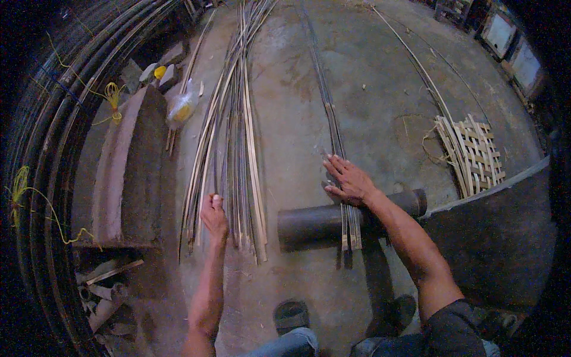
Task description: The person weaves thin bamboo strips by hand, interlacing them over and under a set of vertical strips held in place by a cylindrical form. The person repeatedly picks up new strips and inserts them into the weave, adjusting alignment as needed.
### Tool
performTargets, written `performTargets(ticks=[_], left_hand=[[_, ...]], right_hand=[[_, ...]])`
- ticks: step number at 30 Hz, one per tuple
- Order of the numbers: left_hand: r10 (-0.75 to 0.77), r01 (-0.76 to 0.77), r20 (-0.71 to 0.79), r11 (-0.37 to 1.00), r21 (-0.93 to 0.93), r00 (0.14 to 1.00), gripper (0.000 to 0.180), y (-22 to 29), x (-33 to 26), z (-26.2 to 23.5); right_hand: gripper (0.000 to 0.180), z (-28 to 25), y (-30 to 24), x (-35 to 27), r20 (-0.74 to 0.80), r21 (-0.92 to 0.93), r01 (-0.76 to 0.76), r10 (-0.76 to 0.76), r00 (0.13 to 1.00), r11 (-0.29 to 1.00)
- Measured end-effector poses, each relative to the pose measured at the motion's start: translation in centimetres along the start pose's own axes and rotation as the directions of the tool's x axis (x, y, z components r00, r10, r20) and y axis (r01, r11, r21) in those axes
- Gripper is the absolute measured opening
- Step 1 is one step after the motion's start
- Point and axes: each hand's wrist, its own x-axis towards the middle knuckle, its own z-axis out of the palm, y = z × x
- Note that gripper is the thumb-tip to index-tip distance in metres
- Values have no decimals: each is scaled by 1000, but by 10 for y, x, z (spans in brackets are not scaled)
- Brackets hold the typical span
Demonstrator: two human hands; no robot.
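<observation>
Since the concrete floor [380, 95] takes up nearly the whole view, everything just gets laid out flat on it, long stuff running from 6 toward 12 o'clock so it doesn't tangle

Biggest thing on it is the loose pile of bamboo strips [229, 143], left of centre, fanning toward 12. My guess is it's the stock pile, kept within easy arm's reach. At about 7 o'clock of that pile the left hand [214, 215] is curled closed around the near ends of a few strips, thumb up top, looks like it's picking some out of the bunch

Next down, the dark pipe [321, 223] lies crosswise just below centre, running 9 to 3. Seems to work as a raised rest, since a small sorted bunch of strips [351, 229] is draped across it near its right half, ends hanging over the near side

The right hand [350, 180] is flat and wide open, fingers spread, palm pressing down on that sorted bunch just past the pipe at 12 of it, probably pinning the strips so they stay lined up. It isn't gripping anything

Over at 3 o'clock there's a small woven bamboo mat piece [473, 153] lying flat, well apart from both hands, and at 10 o'clock a little plastic bag [180, 109] beside the pile
</observation>
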Motion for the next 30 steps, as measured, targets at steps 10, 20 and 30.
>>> performTargets(ticks=[10,20,30], left_hand=[[130,-131,16,977,165,991,22,-62,70,-57],[133,-116,15,789,604,991,32,-157,59,-100],[162,120,636,919,-376,755,22,106,-116,16]], right_hand=[[75,1,2,-6,-13,58,-34,34,999,998],[70,4,-5,-3,-60,26,1,0,998,1000],[67,9,2,-1,-26,58,7,-5,1000,998]])
